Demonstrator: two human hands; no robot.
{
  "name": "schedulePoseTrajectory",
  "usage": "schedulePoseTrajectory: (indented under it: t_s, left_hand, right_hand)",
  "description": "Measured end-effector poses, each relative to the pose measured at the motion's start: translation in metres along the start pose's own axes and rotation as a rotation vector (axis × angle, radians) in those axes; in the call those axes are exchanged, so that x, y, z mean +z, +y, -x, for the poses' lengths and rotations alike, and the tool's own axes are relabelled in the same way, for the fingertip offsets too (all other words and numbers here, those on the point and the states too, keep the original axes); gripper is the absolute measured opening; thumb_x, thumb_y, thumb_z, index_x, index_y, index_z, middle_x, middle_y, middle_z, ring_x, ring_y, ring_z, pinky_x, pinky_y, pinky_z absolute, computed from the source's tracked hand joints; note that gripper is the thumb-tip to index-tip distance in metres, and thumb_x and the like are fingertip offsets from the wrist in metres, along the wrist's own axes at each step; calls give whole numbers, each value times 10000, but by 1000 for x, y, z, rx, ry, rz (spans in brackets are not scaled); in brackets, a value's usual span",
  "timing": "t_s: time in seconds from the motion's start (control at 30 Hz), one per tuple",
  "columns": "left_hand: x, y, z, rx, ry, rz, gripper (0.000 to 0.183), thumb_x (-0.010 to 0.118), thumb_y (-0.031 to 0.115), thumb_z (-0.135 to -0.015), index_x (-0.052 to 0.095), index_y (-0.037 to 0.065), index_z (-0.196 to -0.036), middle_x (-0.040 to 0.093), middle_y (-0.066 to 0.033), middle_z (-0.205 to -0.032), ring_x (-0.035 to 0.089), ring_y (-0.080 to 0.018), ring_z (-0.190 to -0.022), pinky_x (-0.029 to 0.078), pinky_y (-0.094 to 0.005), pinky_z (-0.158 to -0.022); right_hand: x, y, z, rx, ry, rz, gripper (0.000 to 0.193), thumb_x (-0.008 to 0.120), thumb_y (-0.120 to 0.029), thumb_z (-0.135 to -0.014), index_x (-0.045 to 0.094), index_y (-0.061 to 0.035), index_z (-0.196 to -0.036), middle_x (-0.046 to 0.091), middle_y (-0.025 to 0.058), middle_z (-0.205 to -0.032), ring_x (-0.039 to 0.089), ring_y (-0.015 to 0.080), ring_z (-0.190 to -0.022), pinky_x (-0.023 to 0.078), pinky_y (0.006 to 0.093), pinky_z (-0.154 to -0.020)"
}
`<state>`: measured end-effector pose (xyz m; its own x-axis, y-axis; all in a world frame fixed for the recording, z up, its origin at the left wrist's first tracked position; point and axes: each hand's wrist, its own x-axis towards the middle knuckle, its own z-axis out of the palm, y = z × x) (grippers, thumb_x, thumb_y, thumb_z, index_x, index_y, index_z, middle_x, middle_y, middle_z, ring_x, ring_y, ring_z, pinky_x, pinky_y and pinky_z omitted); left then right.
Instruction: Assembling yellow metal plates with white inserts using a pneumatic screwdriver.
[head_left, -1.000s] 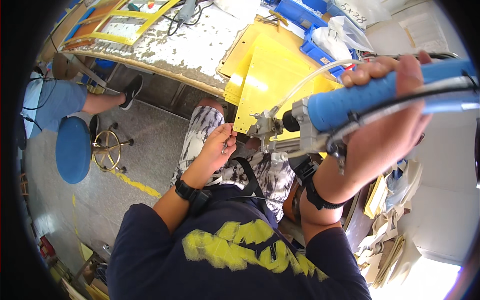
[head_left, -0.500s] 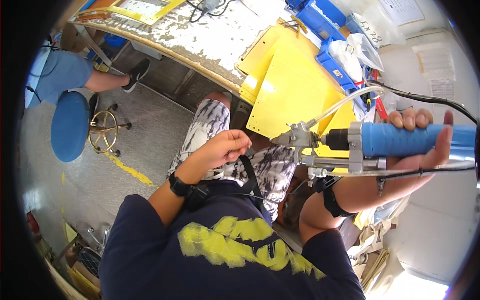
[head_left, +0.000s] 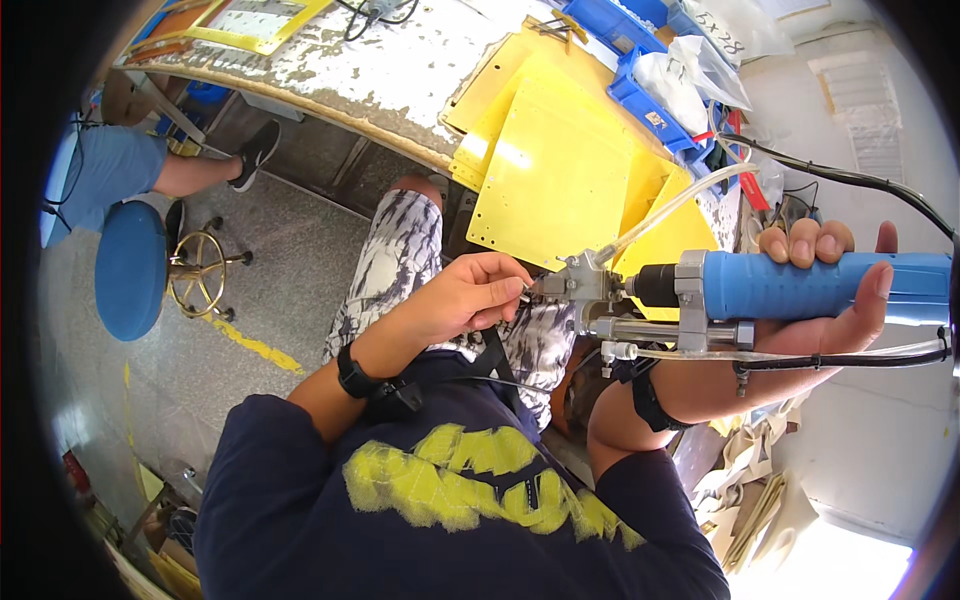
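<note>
My right hand (head_left: 845, 326) supports a blue powered screwdriver (head_left: 745, 283) from beneath, its fingers curled over the top. The tool lies level, pointing left, with a grey metal feed head (head_left: 583, 280) at its front. A clear hose (head_left: 665, 214) runs up from that head. At the tip, my left hand (head_left: 468, 298) is closed in a pinch, thumb against forefinger. A tiny metallic bit shows at those fingertips, too small to name. Beyond the tool, several yellow sheets (head_left: 553, 165) with small holes lie stacked on the worn bench (head_left: 385, 75).
Blue bins (head_left: 650, 100) with plastic bags stand at the bench's back right. A dark cable (head_left: 850, 166) hangs at the right. On the left are a blue stool (head_left: 130, 270) and another person's leg (head_left: 205, 172). Brown papers (head_left: 755, 490) are piled at lower right.
My left hand has moved right, up to the tool's tip, where its fingertips now meet the feed head. My right hand still grips the screwdriver. The whole view has shifted slightly.
</note>
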<state>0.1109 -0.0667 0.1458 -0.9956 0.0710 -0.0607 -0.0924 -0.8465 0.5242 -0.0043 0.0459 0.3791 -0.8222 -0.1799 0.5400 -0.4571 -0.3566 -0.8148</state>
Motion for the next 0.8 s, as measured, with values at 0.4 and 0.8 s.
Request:
schedulePoseTrajectory:
  t_s: [0.4,0.8]
  left_hand:
    - [2,-3,-1,17,67,140,102,538,133,-902,578,47,-941,561,-26,-675,410,-50,-476,302,-168,-424]
    - [-9,-3,2,0,79,176,125,538,122,-899,582,42,-985,587,-44,-711,411,-56,-470,298,-174,-414]
  right_hand:
    - [3,4,7,-9,25,-11,551,641,-323,-761,409,-114,-1216,444,75,-749,455,173,-635,412,345,-581]
    - [37,12,11,-46,43,-37,539,627,-251,-753,401,-66,-1205,453,107,-734,461,187,-623,416,337,-572]
